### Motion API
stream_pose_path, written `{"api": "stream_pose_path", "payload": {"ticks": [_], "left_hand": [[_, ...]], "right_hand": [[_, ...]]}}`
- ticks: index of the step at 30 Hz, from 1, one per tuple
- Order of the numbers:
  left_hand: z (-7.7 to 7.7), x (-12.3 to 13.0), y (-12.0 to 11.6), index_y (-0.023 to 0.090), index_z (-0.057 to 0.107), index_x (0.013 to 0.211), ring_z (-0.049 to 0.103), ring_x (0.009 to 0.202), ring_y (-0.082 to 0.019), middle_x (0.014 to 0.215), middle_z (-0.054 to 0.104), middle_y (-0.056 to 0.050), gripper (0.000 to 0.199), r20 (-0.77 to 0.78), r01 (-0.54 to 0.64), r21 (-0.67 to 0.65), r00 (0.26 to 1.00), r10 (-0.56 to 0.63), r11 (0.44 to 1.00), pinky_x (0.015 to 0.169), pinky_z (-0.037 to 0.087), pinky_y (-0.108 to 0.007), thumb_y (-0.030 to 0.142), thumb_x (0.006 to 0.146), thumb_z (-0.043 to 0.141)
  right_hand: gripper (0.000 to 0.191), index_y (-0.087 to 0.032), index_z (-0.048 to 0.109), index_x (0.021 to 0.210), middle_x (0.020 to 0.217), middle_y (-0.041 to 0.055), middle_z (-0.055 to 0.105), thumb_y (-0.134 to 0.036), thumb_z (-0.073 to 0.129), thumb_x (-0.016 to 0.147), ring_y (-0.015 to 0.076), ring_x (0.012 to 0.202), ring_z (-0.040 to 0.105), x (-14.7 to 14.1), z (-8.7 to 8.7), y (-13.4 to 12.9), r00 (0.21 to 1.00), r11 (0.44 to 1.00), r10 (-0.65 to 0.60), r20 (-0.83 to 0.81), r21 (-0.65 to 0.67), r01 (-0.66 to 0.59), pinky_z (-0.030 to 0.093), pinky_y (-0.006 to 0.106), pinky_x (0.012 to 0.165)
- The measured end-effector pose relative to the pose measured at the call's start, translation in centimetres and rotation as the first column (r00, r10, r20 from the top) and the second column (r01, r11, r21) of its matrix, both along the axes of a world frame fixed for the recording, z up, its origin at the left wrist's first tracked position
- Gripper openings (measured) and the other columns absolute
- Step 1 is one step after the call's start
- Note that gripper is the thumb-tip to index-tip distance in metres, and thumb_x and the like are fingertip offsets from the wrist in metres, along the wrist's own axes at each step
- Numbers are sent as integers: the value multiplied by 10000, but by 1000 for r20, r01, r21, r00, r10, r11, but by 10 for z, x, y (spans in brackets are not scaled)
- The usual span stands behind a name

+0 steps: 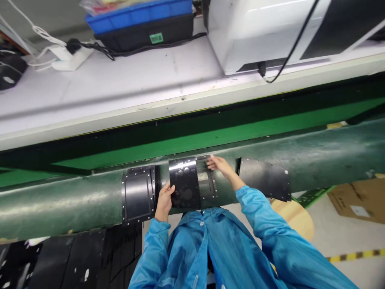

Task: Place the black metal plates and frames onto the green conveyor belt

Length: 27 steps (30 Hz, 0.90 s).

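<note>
Head view: a glossy black panel (184, 182), marked with pale round spots and a bright reflection along its far end, is located on the green bench (75, 198), in front of the person's blue coat (192, 249). The left hand (165, 198) is at the panel's left edge, its thumb over that edge; the grip is closed on the panel. Directly to the right of the panel, and meeting its right edge, is a framed sheet (213, 186) with small white dots along its border and a paler rectangular area inside. The right hand (217, 163) is at the far right corner of this sheet, fingers bent; whether its grip is clenched on the sheet or merely resting cannot be told. To the left of the panel, beyond the left hand, dark plates (138, 194) with dotted borders lie overlapping. Well to the right of the panel, past the right hand, further dark plates (264, 178) lie fanned, their near edge reaching the bench edge. Beyond the panel, on a raised white shelf (120, 88), are a blue bin (141, 16) above a black bin (144, 36) with a green label, and, farther right, a white machine (255, 36).
</note>
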<state>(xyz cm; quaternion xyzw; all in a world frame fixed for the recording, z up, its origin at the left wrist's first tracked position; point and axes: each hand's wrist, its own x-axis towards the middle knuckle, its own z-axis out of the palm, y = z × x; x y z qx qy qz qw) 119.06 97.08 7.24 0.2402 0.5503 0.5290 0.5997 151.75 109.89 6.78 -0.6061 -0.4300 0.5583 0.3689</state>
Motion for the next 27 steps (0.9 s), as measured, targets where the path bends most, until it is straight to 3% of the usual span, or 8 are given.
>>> {"api": "stream_pose_path", "payload": {"ticks": [4,8,11,13,15,17,21,27], "left_hand": [[14,9,28,156,836,1142,728,1181,-340,1144,819,-140,555,-105,399,5,912,-396,917,1140,511,-513,382,643,926],[28,35,71,173,869,998,763,988,-321,971,839,-92,365,-299,848,-75,483,-823,525,987,580,-431,284,651,855],[35,62,99,185,871,975,759,874,-287,916,836,-62,316,-415,958,-140,174,-893,251,869,589,-367,238,668,816],[38,71,111,193,865,999,761,909,-292,952,834,-72,323,-487,966,-182,76,-870,186,896,581,-376,198,680,811],[40,68,118,214,846,1091,739,1084,-326,1113,818,-105,424,-641,938,-175,121,-758,298,1025,544,-431,174,670,853],[37,52,119,235,802,1209,655,1280,-343,1325,745,-136,527,-793,833,-50,302,-529,551,1146,467,-480,228,691,900],[7,11,96,186,754,1167,665,1224,-300,1274,729,-165,318,-802,309,61,581,-138,949,1142,471,-477,374,911,728],[-61,29,14,177,735,935,725,882,-233,942,760,-99,425,-258,454,-355,792,-553,817,877,603,-402,588,836,781]], "right_hand": [[539,-201,789,1186,1128,105,800,-548,879,783,206,959,715,6,34,4,988,958,130,85,247,-147,578,304,857],[690,-187,810,1175,1001,76,816,-457,993,568,188,785,710,-1,40,-7,843,842,537,4,62,-536,557,263,678],[469,-147,833,897,716,13,753,-447,977,566,147,586,621,-3,35,-24,672,669,739,-46,-68,-740,442,228,538],[370,-147,795,758,607,-28,668,-472,932,645,109,537,528,4,29,-39,659,657,753,4,-65,-751,365,219,521],[397,-152,748,706,563,-49,588,-529,864,740,89,529,439,16,20,-56,731,731,682,26,-50,-681,306,225,526],[477,-159,684,662,554,-49,543,-601,811,790,89,537,395,27,6,-75,843,842,538,-6,-55,-537,280,236,539],[569,-184,621,665,591,-24,584,-719,798,744,121,566,453,31,-34,-112,987,984,93,-132,-141,-112,337,252,568],[573,-193,647,687,653,-15,643,-741,812,668,149,622,539,-6,-78,-129,966,971,-201,-161,-165,174,424,259,619]]}}
